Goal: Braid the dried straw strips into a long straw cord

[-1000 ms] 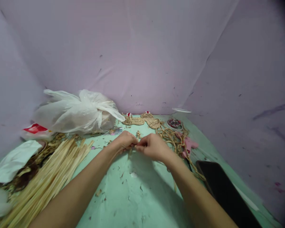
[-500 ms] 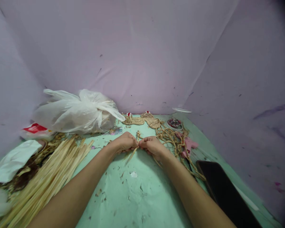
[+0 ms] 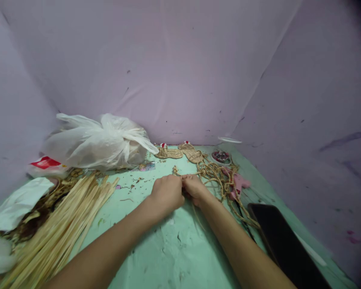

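My left hand (image 3: 167, 193) is closed in a fist, knuckles up, over the green surface. Against its thumb side, my right hand (image 3: 193, 188) pinches with bent fingers. Both grip a straw cord (image 3: 175, 170), whose knotted end pokes out just beyond them. The held stretch is mostly covered by the fingers. A few thin pale strands hang below my right hand. To the right, a tangled heap of the same braided cord (image 3: 216, 174) lies close to my right hand.
Two woven slipper-shaped pieces (image 3: 170, 153) lie by the wall, near a bowl of small dark and red bits (image 3: 221, 156). Right stand a pink glue gun (image 3: 238, 184) and a black phone-like slab (image 3: 284, 241). Left are straw strips (image 3: 57, 224) and a white plastic bag (image 3: 105, 140).
My left hand has turned over and shifted right and nearer to me, against my right hand. The pale strand ends that showed below it are now covered.
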Demonstrator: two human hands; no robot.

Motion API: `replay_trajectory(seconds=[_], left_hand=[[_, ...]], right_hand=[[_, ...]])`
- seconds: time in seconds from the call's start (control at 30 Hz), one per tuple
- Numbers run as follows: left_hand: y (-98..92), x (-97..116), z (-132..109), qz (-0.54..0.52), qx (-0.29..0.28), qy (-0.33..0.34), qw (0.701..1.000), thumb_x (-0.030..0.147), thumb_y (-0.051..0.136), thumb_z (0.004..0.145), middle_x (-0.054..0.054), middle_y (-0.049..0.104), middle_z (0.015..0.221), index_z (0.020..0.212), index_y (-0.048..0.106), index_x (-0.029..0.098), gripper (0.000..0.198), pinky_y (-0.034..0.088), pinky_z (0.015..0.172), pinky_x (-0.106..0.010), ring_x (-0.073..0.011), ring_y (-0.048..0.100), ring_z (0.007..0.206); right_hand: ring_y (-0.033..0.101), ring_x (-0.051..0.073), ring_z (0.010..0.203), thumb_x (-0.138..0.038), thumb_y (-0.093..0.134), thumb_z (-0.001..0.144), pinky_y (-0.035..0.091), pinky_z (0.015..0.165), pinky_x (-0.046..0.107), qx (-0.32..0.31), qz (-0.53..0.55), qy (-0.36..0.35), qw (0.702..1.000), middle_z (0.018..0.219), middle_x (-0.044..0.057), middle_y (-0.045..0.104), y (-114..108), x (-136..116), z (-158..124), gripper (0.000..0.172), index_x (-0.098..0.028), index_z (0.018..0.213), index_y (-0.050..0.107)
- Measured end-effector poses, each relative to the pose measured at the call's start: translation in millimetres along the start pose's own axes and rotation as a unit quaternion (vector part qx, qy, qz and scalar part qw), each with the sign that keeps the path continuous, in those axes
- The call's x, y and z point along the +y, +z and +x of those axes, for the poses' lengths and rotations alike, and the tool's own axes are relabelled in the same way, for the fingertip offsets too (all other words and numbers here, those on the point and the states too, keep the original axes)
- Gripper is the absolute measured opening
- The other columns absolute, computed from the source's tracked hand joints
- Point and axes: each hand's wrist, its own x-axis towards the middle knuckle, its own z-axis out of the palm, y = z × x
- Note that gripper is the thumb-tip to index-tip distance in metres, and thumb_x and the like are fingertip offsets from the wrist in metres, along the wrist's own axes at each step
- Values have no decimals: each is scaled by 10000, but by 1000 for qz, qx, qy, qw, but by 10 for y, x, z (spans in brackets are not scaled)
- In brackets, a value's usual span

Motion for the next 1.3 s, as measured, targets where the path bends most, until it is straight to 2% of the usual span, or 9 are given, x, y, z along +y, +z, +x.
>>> replay_trajectory(seconds=[0.1, 0.2, 0.4, 0.57, 0.67, 0.77, 0.9, 1.17, 1.3], left_hand=[[-185, -41, 76, 51, 18, 18, 998, 162, 576, 573, -15, 444, 418, 486, 530, 148, 99, 296, 474, -232, -151, 480, 492], [-346, -92, 183, -58, 56, -60, 995, 228, 530, 643, -6, 469, 414, 558, 555, 138, 126, 272, 407, -228, -103, 392, 364], [-177, -186, 302, -309, -150, -136, 929, 120, 454, 675, -14, 509, 467, 581, 536, 101, 126, 290, 357, -185, -64, 405, 352], [-96, -220, 311, -239, -123, -99, 958, 171, 497, 671, 39, 397, 369, 540, 512, 118, 143, 264, 327, -189, -63, 347, 297], [-84, -195, 301, -111, -88, -104, 984, 179, 515, 632, 29, 365, 302, 453, 448, 145, 195, 258, 332, -207, -80, 335, 274], [-35, -200, 318, -27, -32, -91, 995, 155, 534, 559, 37, 304, 263, 401, 410, 157, 201, 206, 336, -206, -80, 311, 280], [45, -246, 347, -78, 30, -47, 995, 102, 528, 505, 68, 225, 303, 392, 376, 156, 196, 113, 355, -205, -40, 218, 326], [37, -187, 294, -247, -47, -180, 951, 126, 471, 525, 56, 258, 313, 417, 337, 178, 179, 100, 342, -208, -45, 189, 291], [-37, -246, 323, -286, -94, -173, 938, 126, 489, 521, 77, 237, 327, 428, 303, 180, 215, 79, 335, -194, -24, 150, 288]], right_hand=[[288, 38, 326, -112, 462, 510, 186, 346, 174, -26, 19, 13, 999, 353, -61, 386, -27, -4, 15, 44, -139, 476, 467], [345, 47, 342, -124, 497, 530, 233, 359, 172, -48, 32, 22, 998, 383, -41, 452, -47, -38, 5, 37, -126, 495, 509], [396, 63, 373, -103, 480, 535, 283, 397, 176, -80, 56, 23, 995, 408, -28, 487, -66, -34, 17, 47, -132, 512, 509], [276, 30, 356, -152, 520, 594, 206, 388, 170, -96, -98, -44, 990, 426, -52, 460, -150, -11, 67, 52, -124, 558, 544], [385, 61, 423, -180, 514, 632, 265, 439, 183, -73, -272, -97, 955, 499, -8, 538, -175, -28, 60, 104, -123, 613, 599], [529, 137, 594, -166, 520, 617, 320, 517, 214, 3, -465, -166, 870, 658, 56, 633, -138, -87, -23, 154, -156, 704, 647], [587, 205, 724, -176, 513, 632, 354, 583, 250, 60, -602, -179, 776, 766, 118, 661, -55, -219, -197, 208, -170, 775, 663], [607, 234, 702, -233, 520, 630, 367, 552, 264, 68, -625, -146, 764, 736, 146, 660, 76, -355, -394, 215, -146, 749, 676], [599, 220, 690, -190, 521, 614, 361, 556, 261, 52, -630, -165, 757, 732, 129, 663, 108, -353, -429, 217, -161, 752, 686]])
